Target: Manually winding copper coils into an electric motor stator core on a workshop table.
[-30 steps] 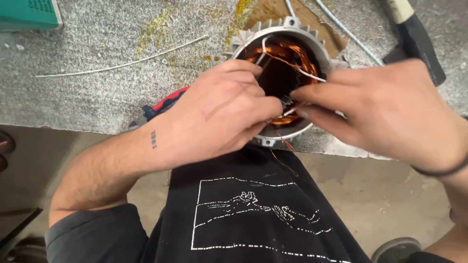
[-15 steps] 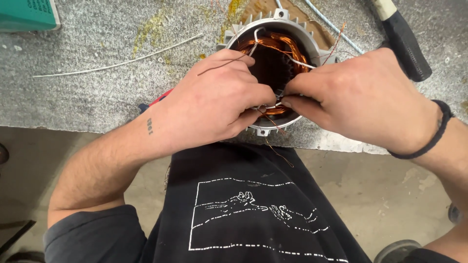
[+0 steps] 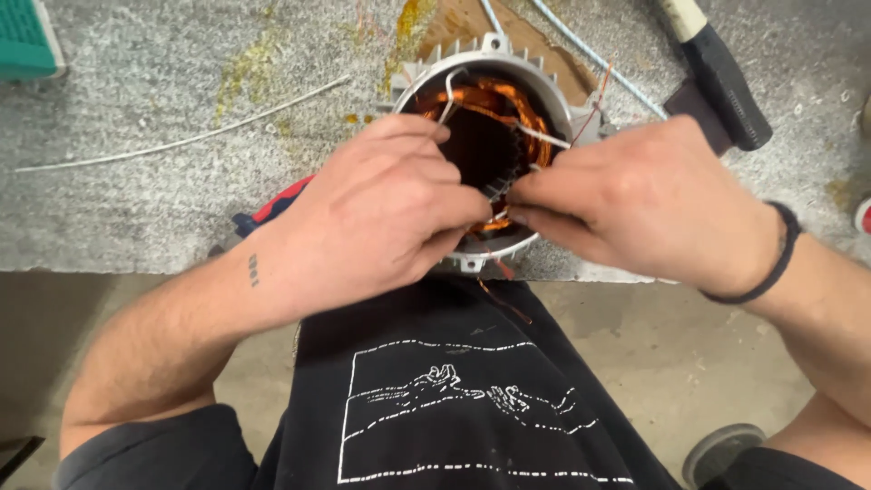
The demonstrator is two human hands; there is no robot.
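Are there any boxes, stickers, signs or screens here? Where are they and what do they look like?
Box: top left corner of the grey bench, teal, straight-edged, mostly cut off by the picture's edge; it may be a package, hard to tell.
No stickers, signs or screens show.
Both hands, left hand and right hand, are at the round metal motor shell with copper wire inside; no label shows on it.

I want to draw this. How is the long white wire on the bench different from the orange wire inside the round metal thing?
The white wire lies nearly straight, alone and untouched. The orange wire is coiled inside the ribbed metal housing, where the left hand and right hand pinch strands at the near rim. Both are thin and sit on the grey bench.
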